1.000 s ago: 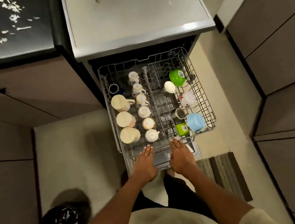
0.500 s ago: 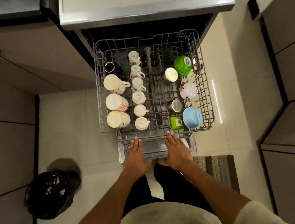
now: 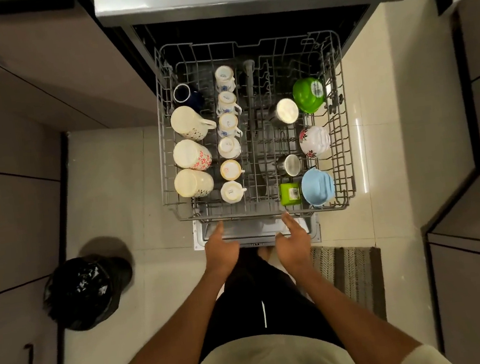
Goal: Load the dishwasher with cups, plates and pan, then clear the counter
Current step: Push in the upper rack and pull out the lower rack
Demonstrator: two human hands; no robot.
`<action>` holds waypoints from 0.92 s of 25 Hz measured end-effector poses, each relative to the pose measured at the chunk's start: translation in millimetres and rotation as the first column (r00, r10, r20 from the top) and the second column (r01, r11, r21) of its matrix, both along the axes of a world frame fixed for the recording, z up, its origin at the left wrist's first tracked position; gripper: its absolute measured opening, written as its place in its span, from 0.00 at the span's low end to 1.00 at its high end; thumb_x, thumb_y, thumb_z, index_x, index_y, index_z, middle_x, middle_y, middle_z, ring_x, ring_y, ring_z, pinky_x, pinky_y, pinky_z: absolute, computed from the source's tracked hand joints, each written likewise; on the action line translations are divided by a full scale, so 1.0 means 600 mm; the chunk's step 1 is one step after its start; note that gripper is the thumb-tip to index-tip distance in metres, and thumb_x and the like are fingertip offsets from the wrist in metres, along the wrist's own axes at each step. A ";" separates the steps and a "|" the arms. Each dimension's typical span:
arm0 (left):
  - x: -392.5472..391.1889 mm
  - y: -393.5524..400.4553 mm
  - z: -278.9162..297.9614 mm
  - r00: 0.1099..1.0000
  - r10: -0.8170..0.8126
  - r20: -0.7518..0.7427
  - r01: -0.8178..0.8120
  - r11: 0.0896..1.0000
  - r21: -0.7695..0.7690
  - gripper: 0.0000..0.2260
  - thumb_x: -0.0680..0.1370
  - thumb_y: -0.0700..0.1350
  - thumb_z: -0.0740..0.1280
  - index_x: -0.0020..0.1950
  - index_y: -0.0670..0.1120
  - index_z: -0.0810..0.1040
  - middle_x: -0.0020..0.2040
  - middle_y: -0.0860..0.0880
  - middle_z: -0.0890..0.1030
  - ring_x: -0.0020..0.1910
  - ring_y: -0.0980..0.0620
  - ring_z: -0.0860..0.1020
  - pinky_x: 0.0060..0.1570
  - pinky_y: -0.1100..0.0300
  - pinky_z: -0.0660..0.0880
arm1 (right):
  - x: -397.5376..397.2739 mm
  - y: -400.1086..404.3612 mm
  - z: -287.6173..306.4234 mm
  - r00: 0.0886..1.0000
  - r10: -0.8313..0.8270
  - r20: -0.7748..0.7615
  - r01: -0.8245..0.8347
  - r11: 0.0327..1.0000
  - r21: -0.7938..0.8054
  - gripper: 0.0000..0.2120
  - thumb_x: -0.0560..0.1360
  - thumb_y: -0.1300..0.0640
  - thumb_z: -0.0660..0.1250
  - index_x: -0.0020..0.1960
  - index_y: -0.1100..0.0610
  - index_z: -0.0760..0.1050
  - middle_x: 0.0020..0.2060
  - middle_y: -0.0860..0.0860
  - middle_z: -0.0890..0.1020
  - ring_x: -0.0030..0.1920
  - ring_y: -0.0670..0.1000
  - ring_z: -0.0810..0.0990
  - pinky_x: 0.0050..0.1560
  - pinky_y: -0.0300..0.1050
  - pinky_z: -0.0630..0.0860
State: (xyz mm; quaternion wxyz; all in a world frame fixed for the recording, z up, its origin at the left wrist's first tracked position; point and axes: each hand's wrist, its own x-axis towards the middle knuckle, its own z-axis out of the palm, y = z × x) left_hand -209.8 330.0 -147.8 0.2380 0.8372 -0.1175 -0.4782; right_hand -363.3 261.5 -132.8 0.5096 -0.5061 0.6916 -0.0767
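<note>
Below the steel counter edge, the upper dishwasher rack stands pulled out over the floor. Along the rack's left side: three large cream mugs on their sides, a dark blue cup behind them. Just right of these, a column of small white cups. At the rack's right side: green bowl, floral bowl, blue bowl. Left hand and right hand lie at the rack's front rail, fingers straight, loosely spread, holding nothing; contact with rail unclear. Left of the rack, a black bin bag on the floor.
</note>
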 end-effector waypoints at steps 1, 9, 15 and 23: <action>0.002 -0.013 0.002 0.976 0.199 -0.086 -0.197 0.980 0.029 0.19 0.76 0.32 0.64 0.66 0.42 0.76 0.54 0.50 0.76 0.51 0.49 0.77 0.50 0.59 0.73 | 0.012 -0.009 0.011 0.983 -0.177 0.044 0.173 0.982 0.072 0.23 0.78 0.68 0.62 0.72 0.60 0.73 0.64 0.53 0.79 0.50 0.41 0.81 0.55 0.32 0.76; 0.052 -0.077 0.010 0.236 0.775 -0.586 -0.866 0.441 0.235 0.11 0.81 0.38 0.55 0.57 0.36 0.74 0.54 0.39 0.75 0.59 0.40 0.75 0.64 0.49 0.72 | 0.048 -0.114 -0.020 0.390 -0.920 0.033 0.715 0.325 0.619 0.17 0.81 0.63 0.55 0.67 0.65 0.71 0.67 0.63 0.72 0.69 0.60 0.72 0.72 0.55 0.70; 0.057 -0.085 0.015 0.022 0.852 -0.524 -0.911 0.233 0.340 0.20 0.80 0.38 0.53 0.71 0.33 0.67 0.72 0.35 0.68 0.72 0.36 0.68 0.71 0.43 0.67 | 0.063 -0.144 -0.005 0.235 -0.971 -0.033 0.759 0.162 0.631 0.23 0.78 0.64 0.55 0.72 0.65 0.66 0.74 0.65 0.65 0.73 0.63 0.66 0.75 0.58 0.65; 0.087 -0.140 0.030 0.038 0.888 -0.459 -0.902 0.228 0.367 0.21 0.80 0.40 0.53 0.70 0.32 0.67 0.70 0.34 0.71 0.68 0.37 0.72 0.69 0.45 0.70 | 0.101 -0.178 0.001 0.213 -0.975 -0.064 0.820 0.142 0.555 0.21 0.77 0.64 0.53 0.67 0.66 0.70 0.72 0.65 0.68 0.70 0.64 0.71 0.70 0.59 0.70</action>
